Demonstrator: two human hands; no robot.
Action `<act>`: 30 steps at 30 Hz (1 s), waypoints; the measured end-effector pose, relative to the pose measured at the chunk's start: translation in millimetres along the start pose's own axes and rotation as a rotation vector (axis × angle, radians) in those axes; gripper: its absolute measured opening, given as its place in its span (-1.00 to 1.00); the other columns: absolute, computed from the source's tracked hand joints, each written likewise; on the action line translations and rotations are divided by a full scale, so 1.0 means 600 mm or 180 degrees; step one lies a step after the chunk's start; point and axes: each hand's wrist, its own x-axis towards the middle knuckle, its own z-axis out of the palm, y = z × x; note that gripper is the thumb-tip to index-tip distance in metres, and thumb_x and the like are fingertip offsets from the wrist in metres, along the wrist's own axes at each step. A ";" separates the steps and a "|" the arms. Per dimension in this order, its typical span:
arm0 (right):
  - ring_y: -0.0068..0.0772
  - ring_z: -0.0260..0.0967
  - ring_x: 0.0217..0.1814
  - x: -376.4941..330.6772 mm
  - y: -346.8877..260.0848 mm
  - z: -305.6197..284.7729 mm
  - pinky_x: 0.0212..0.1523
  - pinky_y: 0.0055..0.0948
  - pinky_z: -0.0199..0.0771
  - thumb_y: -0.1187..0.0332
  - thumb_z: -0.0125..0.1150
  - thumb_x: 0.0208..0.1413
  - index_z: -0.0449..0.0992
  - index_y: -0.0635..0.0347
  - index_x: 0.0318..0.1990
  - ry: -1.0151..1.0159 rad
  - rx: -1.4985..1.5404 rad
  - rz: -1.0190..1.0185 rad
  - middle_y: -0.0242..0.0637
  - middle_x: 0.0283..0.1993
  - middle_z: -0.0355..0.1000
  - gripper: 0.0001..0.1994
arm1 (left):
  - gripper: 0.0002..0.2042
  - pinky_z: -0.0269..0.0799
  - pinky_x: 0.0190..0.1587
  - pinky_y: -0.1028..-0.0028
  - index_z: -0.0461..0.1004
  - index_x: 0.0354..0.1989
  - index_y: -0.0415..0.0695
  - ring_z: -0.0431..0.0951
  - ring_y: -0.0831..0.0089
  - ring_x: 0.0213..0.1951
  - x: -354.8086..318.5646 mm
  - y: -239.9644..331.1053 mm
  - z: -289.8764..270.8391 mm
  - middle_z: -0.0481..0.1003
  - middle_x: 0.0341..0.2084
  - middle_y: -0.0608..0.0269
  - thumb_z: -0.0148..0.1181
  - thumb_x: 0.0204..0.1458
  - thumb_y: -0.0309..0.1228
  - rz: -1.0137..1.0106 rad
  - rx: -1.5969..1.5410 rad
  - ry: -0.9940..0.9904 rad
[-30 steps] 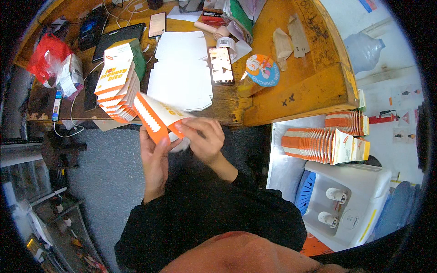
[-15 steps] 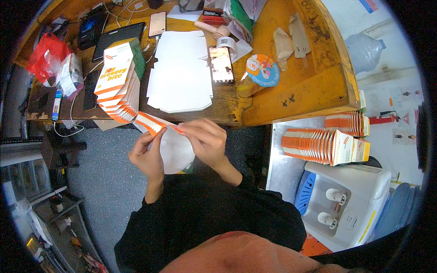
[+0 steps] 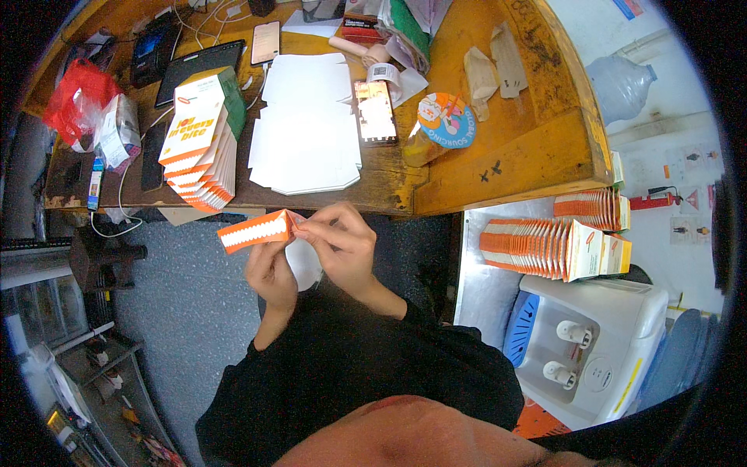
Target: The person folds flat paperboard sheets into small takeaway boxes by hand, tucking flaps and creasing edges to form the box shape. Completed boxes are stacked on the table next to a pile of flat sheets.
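An orange and white carton [image 3: 257,231] is held in front of me, just below the wooden table's [image 3: 498,148] front edge. My left hand [image 3: 271,274] grips it from beneath. My right hand [image 3: 340,243] pinches its right end with the fingertips. The carton lies almost level and points left. A white flap [image 3: 302,263] of it shows between my two hands.
A leaning stack of folded cartons [image 3: 204,144] and a pile of flat white blanks [image 3: 305,124] lie on the table, with a phone [image 3: 376,111] and tape. A row of finished orange cartons [image 3: 556,245] stands at right above a white water dispenser [image 3: 599,350].
The carton has turned from a raised, tilted pose to lying nearly level, and it looks flatter. Both hands have shifted a little lower and closed in on its right end.
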 end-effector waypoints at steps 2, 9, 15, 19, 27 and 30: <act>-0.38 0.41 -0.37 -0.001 0.003 0.000 -0.38 -0.46 0.41 0.57 0.39 -0.16 0.70 0.10 -0.32 -0.0077 0.0019 -0.0181 -0.33 -0.40 0.49 -0.79 | -0.88 0.47 -0.25 0.46 0.58 -0.38 -0.31 0.57 0.40 -0.32 -0.001 -0.006 -0.005 0.59 -0.40 0.14 0.16 -0.03 -0.75 -0.0341 -0.0427 0.0068; -0.39 0.44 -0.41 -0.001 0.009 -0.003 -0.42 -0.45 0.44 0.60 0.41 -0.23 0.69 0.13 -0.34 -0.0060 -0.0076 -0.0644 -0.35 -0.41 0.52 -0.78 | -0.92 0.39 -0.31 0.58 0.55 -0.46 -0.33 0.51 0.55 -0.39 -0.001 -0.008 -0.014 0.56 -0.47 0.23 0.22 -0.09 -0.76 -0.0736 -0.0802 0.0140; -0.39 0.44 -0.42 -0.005 -0.006 0.003 -0.42 -0.48 0.44 0.58 0.45 -0.25 0.69 0.14 -0.35 0.0337 0.0069 -0.0280 -0.34 -0.41 0.52 -0.78 | -0.91 0.40 -0.33 0.58 0.57 -0.44 -0.31 0.50 0.57 -0.41 -0.002 -0.006 -0.018 0.55 -0.49 0.27 0.27 -0.12 -0.74 -0.0689 -0.0674 -0.0084; -0.38 0.45 -0.42 0.003 -0.005 -0.006 -0.42 -0.48 0.45 0.57 0.44 -0.24 0.68 0.15 -0.34 0.0042 -0.0049 -0.0667 -0.33 -0.40 0.52 -0.78 | -0.90 0.42 -0.33 0.58 0.59 -0.40 -0.31 0.52 0.56 -0.41 -0.004 -0.015 -0.016 0.56 -0.47 0.27 0.31 -0.11 -0.71 -0.0819 -0.0880 0.0180; -0.37 0.47 -0.40 0.022 0.002 -0.015 -0.40 -0.44 0.49 0.60 0.40 -0.25 0.68 0.14 -0.33 -0.0246 -0.0007 -0.0911 -0.35 -0.39 0.53 -0.76 | -0.89 0.46 -0.25 0.52 0.60 -0.33 -0.33 0.55 0.52 -0.34 -0.012 -0.030 -0.005 0.58 -0.37 0.22 0.30 -0.06 -0.69 -0.1293 -0.1569 0.0367; -0.38 0.48 -0.39 0.017 0.001 -0.015 -0.39 -0.44 0.50 0.60 0.40 -0.26 0.69 0.14 -0.32 -0.0122 0.0000 -0.0805 -0.34 -0.39 0.54 -0.75 | -0.84 0.51 -0.21 0.49 0.57 -0.27 -0.31 0.57 0.47 -0.28 -0.010 -0.031 0.000 0.58 -0.31 0.18 0.27 -0.07 -0.70 -0.1454 -0.1807 0.0214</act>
